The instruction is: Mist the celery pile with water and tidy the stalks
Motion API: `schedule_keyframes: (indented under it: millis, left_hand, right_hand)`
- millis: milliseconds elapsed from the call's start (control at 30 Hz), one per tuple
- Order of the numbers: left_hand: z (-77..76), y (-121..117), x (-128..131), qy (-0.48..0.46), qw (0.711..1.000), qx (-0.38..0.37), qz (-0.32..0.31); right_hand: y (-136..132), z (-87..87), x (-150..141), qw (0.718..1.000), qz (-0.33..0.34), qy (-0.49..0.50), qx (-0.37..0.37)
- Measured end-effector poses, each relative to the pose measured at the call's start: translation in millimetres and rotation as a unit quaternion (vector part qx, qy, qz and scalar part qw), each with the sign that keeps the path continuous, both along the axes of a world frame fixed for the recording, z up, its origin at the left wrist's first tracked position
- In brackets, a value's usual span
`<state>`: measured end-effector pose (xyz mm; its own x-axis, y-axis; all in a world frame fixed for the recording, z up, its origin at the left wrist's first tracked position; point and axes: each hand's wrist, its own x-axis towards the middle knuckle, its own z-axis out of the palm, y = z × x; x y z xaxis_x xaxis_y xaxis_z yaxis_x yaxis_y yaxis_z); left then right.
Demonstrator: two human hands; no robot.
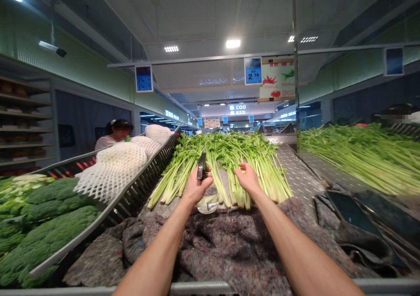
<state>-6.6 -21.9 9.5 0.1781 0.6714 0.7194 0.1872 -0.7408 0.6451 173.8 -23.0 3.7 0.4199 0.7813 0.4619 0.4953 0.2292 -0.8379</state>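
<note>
On the far left, heads of broccoli [62,230] sit beside white foam nets [123,160], and a black slatted fence [144,175] cuts them off from the celery. Next comes the left hand [198,185], its fingers wrapped around a small black tool [201,168]; I can't tell just what it is. By that hand lies a clear round thing [208,204], maybe a roll of tape. The long green celery [226,149] is spread in a wide fan on the bumpy metal worktop [305,173], leaves away and pale ends near. The right hand [248,177] is over the celery with its fingers softly bent; I can't tell if it pinches any stalks. A fuzzy grey cloth [226,239] is bunched up below both arms, and a mirror [354,105] is on the right. To handle celery well, I'd cup a few stalks low down, keep the ends even, squeeze softly so nothing snaps, and keep the black tool clear of the leaves.
</note>
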Motion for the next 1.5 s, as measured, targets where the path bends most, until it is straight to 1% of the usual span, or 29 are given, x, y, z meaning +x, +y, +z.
schedule_keyframes:
  millis: [100,167,267,400,500,600,667,733,867,967,1033,1133,1300,1400,1500]
  left_hand:
    - [1.2,2,-1,-0.062,0.998,-0.001,-0.002]
    - [1.7,2,-2,-0.079,0.997,0.002,-0.02]
    - [1.7,0,-3,-0.051,0.998,0.007,-0.033]
    - [3.0,-5,-2,-0.016,1.0,0.002,-0.015]
    - [5.5,-8,0,-0.007,1.0,0.015,0.009]
    - [8.3,-11,-4,0.002,0.999,0.013,0.031]
    - [10.1,-13,-13,0.01,0.999,0.012,0.044]
    - [11.7,-14,-28,0.023,0.997,0.018,0.07]
    - [14.0,-9,-56,0.04,0.989,0.02,0.144]
    - [14.6,-4,-63,0.044,0.982,0.022,0.181]
    - [14.1,-3,-61,0.049,0.98,0.02,0.193]
    - [11.8,-4,-55,0.029,0.978,0.007,0.209]
    - [6.1,-9,-54,-0.036,0.981,-0.029,0.191]
    - [4.4,-15,-58,-0.047,0.98,-0.032,0.189]
    - [7.5,-24,-59,-0.047,0.984,-0.029,0.168]
  right_hand:
    - [4,-3.6,2,1.0,0.008,0.006,0.018]
    - [5,-4.5,2,1.0,0.011,0.01,0.021]
    - [3,-3.5,1,1.0,0.004,0.002,0.018]
    - [3,-3.1,0,1.0,0.006,-0.001,0.016]
    - [6,-5.6,4,1.0,0.013,0.013,0.009]
    - [7,-7.0,10,1.0,-0.02,0.016,-0.01]
    - [4,-5.4,10,0.999,-0.043,0.022,-0.011]
    - [-2,-1.3,6,0.999,-0.044,0.03,0.012]
    - [-16,12.3,-8,0.996,-0.019,0.038,0.076]
    - [-24,22.2,-7,0.994,-0.03,0.035,0.096]
    - [-28,24.5,3,0.993,-0.039,0.018,0.114]
    - [-33,16.4,27,0.989,-0.07,-0.026,0.129]
    - [-41,-15.3,68,0.977,-0.149,-0.069,0.134]
    - [-45,-25.9,77,0.974,-0.166,-0.062,0.138]
    - [-48,-24.5,73,0.974,-0.161,-0.058,0.147]
